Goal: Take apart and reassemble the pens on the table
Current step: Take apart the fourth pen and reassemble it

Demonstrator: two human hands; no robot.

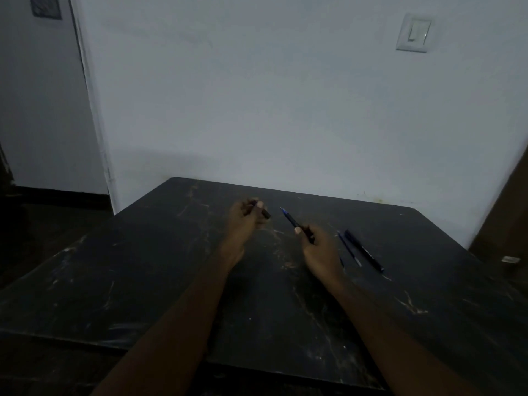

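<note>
My left hand [246,217] pinches a short dark pen cap [265,213] above the middle of the black table [143,267]. My right hand [317,242] grips a dark pen body [294,222] whose blue tip points up and left toward the cap, a small gap between them. To the right of my right hand a thin blue refill [349,248] and a second black pen [364,250] lie side by side on the table.
A grey wall rises directly behind the table's far edge, with a light switch [415,32] high on the right. The floor to the left is dark. A brown panel [508,224] stands at the right edge.
</note>
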